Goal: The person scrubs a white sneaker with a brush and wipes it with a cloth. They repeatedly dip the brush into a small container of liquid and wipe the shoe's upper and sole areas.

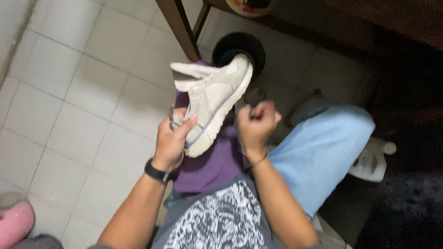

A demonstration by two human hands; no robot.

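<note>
My left hand [173, 138] grips the heel end of a white sneaker [212, 99], holding it up on its side with the toe pointing away from me, toward a dark round object. My right hand [256, 124] is closed into a fist just right of the shoe's sole; something small may be pinched in it, but I cannot tell what. A purple cloth [212, 163] lies over my lap under the shoe. A black band sits on my left wrist and a thin bracelet on my right.
A black round object [240, 48] sits on the white tiled floor [78, 106] beyond the shoe. A wooden furniture leg [180, 27] stands at the top. A white plastic bottle [374, 161] lies at the right beside my blue-jeaned leg. A pink thing [14, 221] is at lower left.
</note>
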